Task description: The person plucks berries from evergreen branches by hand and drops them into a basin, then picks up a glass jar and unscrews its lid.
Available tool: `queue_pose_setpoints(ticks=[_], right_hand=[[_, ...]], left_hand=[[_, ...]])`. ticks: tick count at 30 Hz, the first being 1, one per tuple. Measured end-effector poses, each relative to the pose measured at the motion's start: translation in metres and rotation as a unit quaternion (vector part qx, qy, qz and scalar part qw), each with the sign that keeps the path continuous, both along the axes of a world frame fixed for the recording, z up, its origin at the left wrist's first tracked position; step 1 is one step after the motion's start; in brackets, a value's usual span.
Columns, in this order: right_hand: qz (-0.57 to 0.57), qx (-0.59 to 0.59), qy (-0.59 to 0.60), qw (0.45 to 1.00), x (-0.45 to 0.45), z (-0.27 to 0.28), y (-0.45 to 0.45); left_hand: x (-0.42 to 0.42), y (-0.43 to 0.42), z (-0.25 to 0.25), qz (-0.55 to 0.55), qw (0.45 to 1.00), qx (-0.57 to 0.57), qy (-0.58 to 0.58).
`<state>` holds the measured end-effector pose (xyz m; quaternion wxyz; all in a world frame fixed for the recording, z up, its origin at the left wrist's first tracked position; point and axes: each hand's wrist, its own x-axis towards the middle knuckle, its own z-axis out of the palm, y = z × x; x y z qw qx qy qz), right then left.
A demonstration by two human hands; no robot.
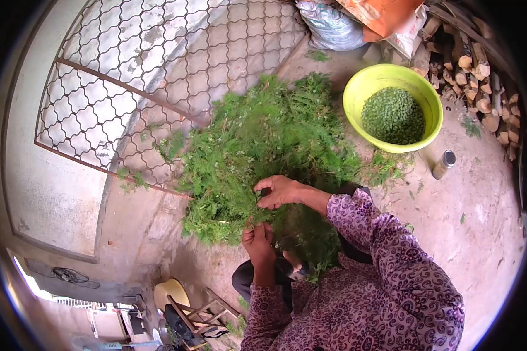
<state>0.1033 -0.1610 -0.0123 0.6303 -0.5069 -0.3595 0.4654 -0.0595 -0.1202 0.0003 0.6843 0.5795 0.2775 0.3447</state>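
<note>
My left hand (259, 244) is closed, thumb and fingers pinched on a feathery green plant sprig (250, 222). Just above it, my right hand (280, 192) is curved in a C, with a gap between thumb and fingertips. Leaves lie right beside those fingertips; nothing held in them can be made out. Both hands are over the near side of a large heap of cut green plants (275, 128) with small pale flowers. More dark green stems hang below my hands, over my lap.
A yellow-green basin (351, 120) holds many small round green pieces (394, 115). Near it stands a small metal-topped container (444, 164). Firewood (480, 73) and sacks (334, 26) line the back right. A metal grille (140, 88) lies left of the heap, and a wooden-framed chair (202, 316) stands lower left.
</note>
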Motion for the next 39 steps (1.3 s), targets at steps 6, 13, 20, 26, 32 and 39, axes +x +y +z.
queue_pose_setpoints(ticks=[6,13,20,26,32,39], right_hand=[[-0.018,-0.031,-0.091,0.995,-0.006,0.002,0.002],[-0.055,-0.012,-0.147,0.988,-0.004,0.001,0.001],[-0.087,0.079,-0.185,0.976,0.001,0.0,-0.001],[-0.121,0.003,0.003,0.993,0.011,0.002,-0.001],[-0.066,0.013,-0.016,0.998,0.004,0.0,-0.011],[-0.335,0.052,-0.464,0.819,0.004,-0.021,0.006]], left_hand=[[-0.009,0.01,-0.014,-0.036,0.999,0.021,0.015],[-0.002,-0.001,-0.01,0.016,1.0,0.003,0.027],[0.002,-0.014,0.007,0.039,0.997,-0.038,0.049],[-0.004,-0.016,0.0,-0.015,0.998,-0.042,0.035],[-0.008,-0.017,0.009,0.006,0.999,-0.025,0.041],[-0.007,-0.03,-0.003,-0.051,0.994,-0.07,0.061]])
